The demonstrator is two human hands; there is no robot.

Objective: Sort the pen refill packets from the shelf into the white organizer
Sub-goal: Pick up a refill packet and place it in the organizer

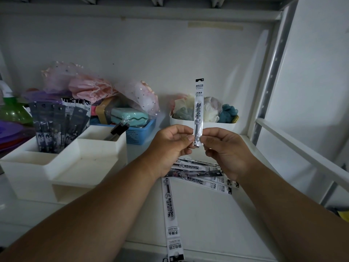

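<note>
Both hands are holding one refill packet: the left hand (171, 146) and the right hand (224, 148) are each pinching its lower end between thumb and fingers, above the middle of the shelf (207, 220). This white shelf board is carrying everything, with a pale back wall (151, 50) behind it and a metal upright (272, 72) standing at its right edge. The white organizer (62, 163) is sitting at the left edge of the shelf, and dark packets (56, 125) are standing upright in its rear left compartment. Behind it a blue basket (139, 133) is resting near the back edge. A loose pile of packets (204, 176) is lying flat under the hands, and one single packet (171, 220) is lying lengthwise toward the front edge. The held packet (198, 110) is standing upright, its long axis vertical, its black hanger end pointing up.
</note>
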